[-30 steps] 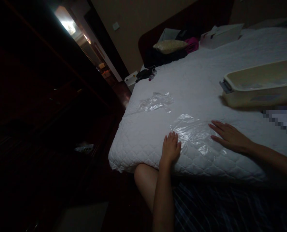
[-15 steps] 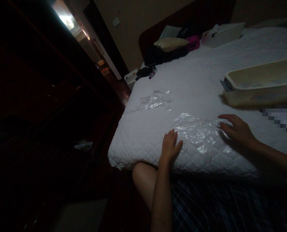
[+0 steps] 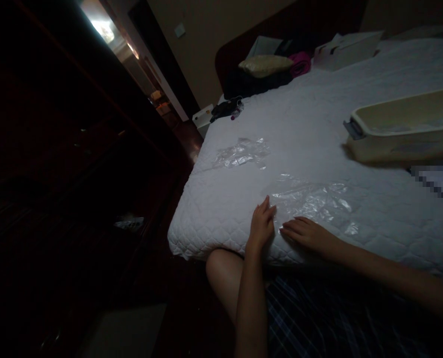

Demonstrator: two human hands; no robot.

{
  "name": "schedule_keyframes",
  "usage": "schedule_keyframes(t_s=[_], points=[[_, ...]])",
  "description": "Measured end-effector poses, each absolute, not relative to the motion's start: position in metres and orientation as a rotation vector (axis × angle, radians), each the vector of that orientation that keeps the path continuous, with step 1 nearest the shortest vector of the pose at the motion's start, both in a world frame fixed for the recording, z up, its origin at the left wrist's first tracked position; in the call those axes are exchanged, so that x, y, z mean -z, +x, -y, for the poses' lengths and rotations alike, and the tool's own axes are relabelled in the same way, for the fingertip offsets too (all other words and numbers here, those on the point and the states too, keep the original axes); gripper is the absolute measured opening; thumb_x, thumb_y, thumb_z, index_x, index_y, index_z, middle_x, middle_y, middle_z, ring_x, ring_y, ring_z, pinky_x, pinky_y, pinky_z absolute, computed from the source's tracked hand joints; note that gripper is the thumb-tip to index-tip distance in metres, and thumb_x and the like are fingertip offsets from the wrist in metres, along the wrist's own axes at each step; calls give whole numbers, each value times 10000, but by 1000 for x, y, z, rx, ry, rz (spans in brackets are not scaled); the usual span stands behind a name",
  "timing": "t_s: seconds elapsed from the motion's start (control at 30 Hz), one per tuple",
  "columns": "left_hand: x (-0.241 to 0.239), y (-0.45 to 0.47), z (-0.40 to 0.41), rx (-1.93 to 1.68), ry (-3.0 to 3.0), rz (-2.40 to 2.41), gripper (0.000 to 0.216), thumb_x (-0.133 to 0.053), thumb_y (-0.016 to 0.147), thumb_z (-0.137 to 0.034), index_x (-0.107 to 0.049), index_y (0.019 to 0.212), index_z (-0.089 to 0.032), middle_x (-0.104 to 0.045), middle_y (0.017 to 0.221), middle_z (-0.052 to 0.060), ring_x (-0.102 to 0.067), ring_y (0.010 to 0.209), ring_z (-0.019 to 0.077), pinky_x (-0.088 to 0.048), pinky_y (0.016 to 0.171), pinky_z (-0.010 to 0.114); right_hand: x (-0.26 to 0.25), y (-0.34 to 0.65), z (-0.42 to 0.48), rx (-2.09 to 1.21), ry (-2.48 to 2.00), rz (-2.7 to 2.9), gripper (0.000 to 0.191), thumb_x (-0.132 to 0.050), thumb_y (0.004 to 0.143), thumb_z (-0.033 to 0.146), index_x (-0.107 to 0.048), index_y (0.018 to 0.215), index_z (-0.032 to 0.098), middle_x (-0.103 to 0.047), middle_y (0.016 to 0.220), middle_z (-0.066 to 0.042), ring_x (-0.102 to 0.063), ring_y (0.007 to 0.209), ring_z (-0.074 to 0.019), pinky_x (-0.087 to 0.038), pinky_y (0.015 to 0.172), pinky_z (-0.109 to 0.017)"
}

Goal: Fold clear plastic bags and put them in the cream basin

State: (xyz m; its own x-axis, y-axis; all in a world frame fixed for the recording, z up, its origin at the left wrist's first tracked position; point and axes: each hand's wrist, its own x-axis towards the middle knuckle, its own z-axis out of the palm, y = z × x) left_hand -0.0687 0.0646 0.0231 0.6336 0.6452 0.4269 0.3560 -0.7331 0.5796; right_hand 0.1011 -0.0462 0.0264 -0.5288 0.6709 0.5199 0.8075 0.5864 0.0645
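A clear plastic bag [image 3: 314, 199] lies spread and wrinkled near the front edge of the white quilted bed [image 3: 214, 219]. At its left edge rests my left hand [image 3: 262, 223], fingers stretched out and pointing away from me. My right hand [image 3: 309, 234] lies low over the bag's near edge, its fingers extended toward my left hand. Nothing shows gripped in either hand. Farther back on the bed, a second crumpled clear plastic bag [image 3: 241, 153] lies apart from both hands.
A long cream plastic bin [image 3: 400, 146] with a grey latch stands at the right. Toward the headboard are a white box [image 3: 348, 52], a beige pillow [image 3: 265, 65] and a rolled pink cloth [image 3: 301, 64]. Black items [image 3: 224, 110] lie at the far left bed corner.
My right hand has swept left and nearer to me, from the bag's right side to its near edge by my left hand. The bag's right part lies flatter. My left hand stays nearly in place.
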Motion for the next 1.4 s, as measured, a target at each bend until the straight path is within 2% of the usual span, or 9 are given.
schedule_keyframes(t_s=[0.1, 0.23, 0.33, 0.63, 0.97, 1.2, 1.4], points=[[-21, -71, -67, -935, 2377, -756, 433, -483, 824, 7, -596, 1187, -201, -437, 1460, 96, -442, 1335, 206, -420, 1087, 471, -22, 100, 46, 402, -1218, 2372, 349, -428, 843, 42, -617, 1116, 149, -686, 1031, -121, -628, 931, -207, -469, 875, -410], [-22, -74, -66, -951, 2399, -725, 336, -540, 834, -31, -641, 1108, -197, -625, 1270, 69, -528, 1252, 207, -455, 1057, 460, -22, 104, 45, 353, -1241, 2358, 337, -444, 839, 48, -628, 1099, 159, -690, 1032, -114, -627, 924, -207, -461, 877, -411], [-24, -74, -61, -904, 2478, -725, 248, -581, 839, -70, -668, 1040, -185, -679, 1169, 65, -552, 1218, 229, -468, 1033, 466, -24, 106, 45, 330, -1223, 2364, 288, -445, 859, 75, -648, 1042, 165, -700, 1012, -102, -634, 905, -200, -470, 862, -396], [-21, -74, -58, -900, 2568, -767, 246, -565, 855, -83, -650, 1065, -178, -630, 1252, 96, -560, 1209, 219, -489, 1011, 437, -28, 101, 46, 312, -1253, 2284, 250, -455, 879, 141, -661, 1021, 153, -706, 971, -104, -636, 863, -202, -473, 840, -402], [-22, -75, -58, -854, 2581, -761, 224, -562, 850, -84, -656, 1029, -181, -651, 1217, 82, -537, 1236, 222, -469, 1029, 455, -30, 94, 43, 318, -1273, 2271, 271, -432, 874, 112, -672, 979, 183, -701, 920, -98, -626, 854, -202, -484, 826, -398], [-23, -75, -57, -859, 2532, -833, 304, -580, 818, -77, -632, 1104, -167, -603, 1275, 111, -563, 1195, 227, -485, 1017, 438, -37, 98, 40, 90, -1307, 2050, 234, -466, 884, 171, -664, 1009, 182, -701, 945, -99, -645, 881, -202, -521, 787, -350], [-28, -72, -54, -878, 2517, -906, 246, -590, 830, -105, -636, 1070, -135, -585, 1274, 137, -560, 1176, 233, -481, 1001, 403, -51, 100, 35, -171, -1372, 1904, 221, -446, 899, 228, -651, 974, 200, -689, 903, -75, -659, 829, -179, -546, 744, -314]])
